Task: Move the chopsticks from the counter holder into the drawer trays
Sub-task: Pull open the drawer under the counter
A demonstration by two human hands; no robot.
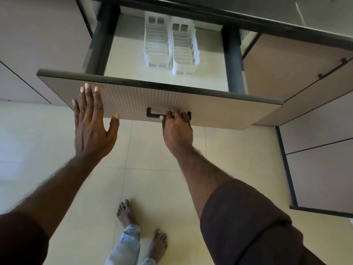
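The drawer [210, 109] stands pulled out below the dark counter edge. Two white slotted plastic trays [157, 42] [184, 48] lie side by side inside it, both holding nothing. My right hand [176, 127] is curled around the black drawer handle [152, 114] on the ribbed front panel. My left hand [91, 123] is flat and spread, fingers apart, against the left part of the drawer front, holding nothing. No chopsticks and no counter holder are in view.
The grey counter [286, 8] runs along the top right. Closed cabinet fronts flank the drawer, one with a black handle [333, 68] at right. Below is pale tiled floor [152, 150] with my bare feet [126, 213] on it.
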